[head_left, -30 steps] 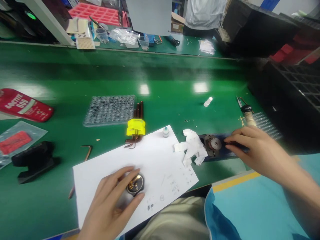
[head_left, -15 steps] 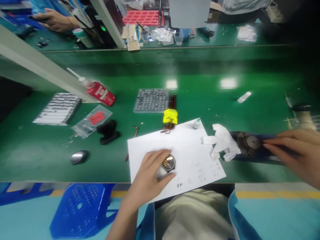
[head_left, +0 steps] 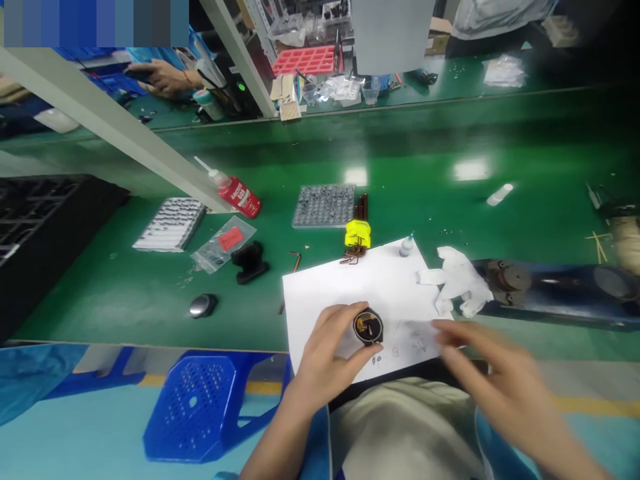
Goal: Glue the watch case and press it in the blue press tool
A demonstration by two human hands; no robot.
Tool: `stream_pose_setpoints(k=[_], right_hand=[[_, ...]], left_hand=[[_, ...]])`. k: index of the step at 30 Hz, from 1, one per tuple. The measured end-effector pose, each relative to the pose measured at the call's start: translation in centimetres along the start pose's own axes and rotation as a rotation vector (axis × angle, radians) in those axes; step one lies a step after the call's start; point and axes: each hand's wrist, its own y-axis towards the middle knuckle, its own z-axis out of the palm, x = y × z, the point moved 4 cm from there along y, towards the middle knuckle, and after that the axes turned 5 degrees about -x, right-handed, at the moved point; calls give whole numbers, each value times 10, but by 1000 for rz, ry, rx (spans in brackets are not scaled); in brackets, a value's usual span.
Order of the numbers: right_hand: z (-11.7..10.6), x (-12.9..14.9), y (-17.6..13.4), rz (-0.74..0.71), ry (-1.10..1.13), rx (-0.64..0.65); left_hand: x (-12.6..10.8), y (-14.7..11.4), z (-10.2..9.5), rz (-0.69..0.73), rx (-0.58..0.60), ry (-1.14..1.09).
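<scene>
My left hand (head_left: 327, 350) grips a small round black part with a brass centre (head_left: 369, 327), lifted a little over a white sheet of paper (head_left: 350, 287) on the green bench. My right hand (head_left: 483, 363) is blurred, fingers spread and empty, just right of the part near the paper's front corner. A dark blue tray (head_left: 560, 293) holding a round metal piece (head_left: 505, 275) lies to the right, with a crumpled white cloth (head_left: 457, 280) at its left end.
A yellow-holdered hex key set (head_left: 357, 237), a clear parts tray (head_left: 325, 205), a red adhesive bottle (head_left: 237, 193), a black block (head_left: 249, 261) and a small white bottle (head_left: 407, 247) lie behind the paper. A blue stool (head_left: 210, 407) stands below. Another person's hand (head_left: 160, 77) works at far left.
My right hand left the dark blue tray and swung left toward the round part. My left hand raised the part slightly. The view shifted, showing more of the bench's left side.
</scene>
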Motion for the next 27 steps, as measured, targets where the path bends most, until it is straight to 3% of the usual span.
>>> stream_pose_setpoints(k=[4, 6, 9, 12, 15, 18, 21, 27], right_hand=[[65, 21, 4, 256, 455, 186], [76, 22, 0, 308, 552, 221], [71, 16, -5, 303, 574, 191], [56, 12, -3, 236, 518, 169], [41, 10, 2, 170, 493, 238], [31, 6, 5, 131, 495, 349], [23, -2, 5, 133, 460, 390], [12, -19, 6, 144, 449, 333]], left_hand=[[-22, -3, 8, 180, -175, -97], [-27, -7, 15, 202, -193, -115], [-30, -13, 23, 198, -181, -165], [-23, -16, 30, -11, -67, -496], [-21, -17, 47, -395, 207, -1061], [-31, -17, 64, -665, 439, -1331], [-37, -14, 75, -756, 447, -1397], [-42, -12, 93, -856, 468, -1465]])
